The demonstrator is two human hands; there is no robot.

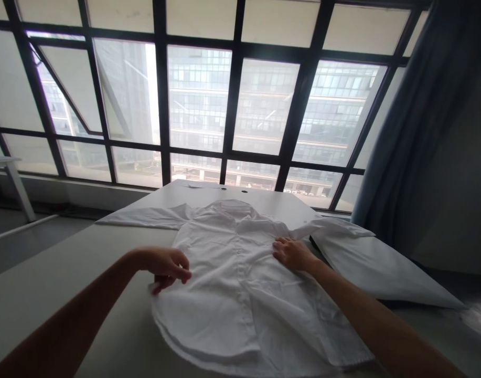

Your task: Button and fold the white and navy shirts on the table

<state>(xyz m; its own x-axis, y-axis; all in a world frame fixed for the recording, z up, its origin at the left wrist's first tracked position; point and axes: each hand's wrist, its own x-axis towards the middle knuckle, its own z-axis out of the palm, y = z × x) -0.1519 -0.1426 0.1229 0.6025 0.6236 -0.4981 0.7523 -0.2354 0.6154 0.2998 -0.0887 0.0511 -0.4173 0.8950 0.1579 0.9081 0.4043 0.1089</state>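
A white button-up shirt (232, 294) lies spread face up on a pale table (47, 283), collar toward the window and sleeves stretched out to both sides. My left hand (167, 265) rests at the shirt's left side edge with its fingers curled, pinching the fabric there. My right hand (291, 253) lies flat on the shirt's right chest area near the armpit, fingers stretched out. The right sleeve (366, 262) hangs out over the table's right side.
A wall of large dark-framed windows (232, 105) stands beyond the table's far edge. A blue-grey curtain (421, 131) hangs at the right. A white table leg (15, 184) shows at the far left. Two small dark holes (244, 191) mark the tabletop's far end.
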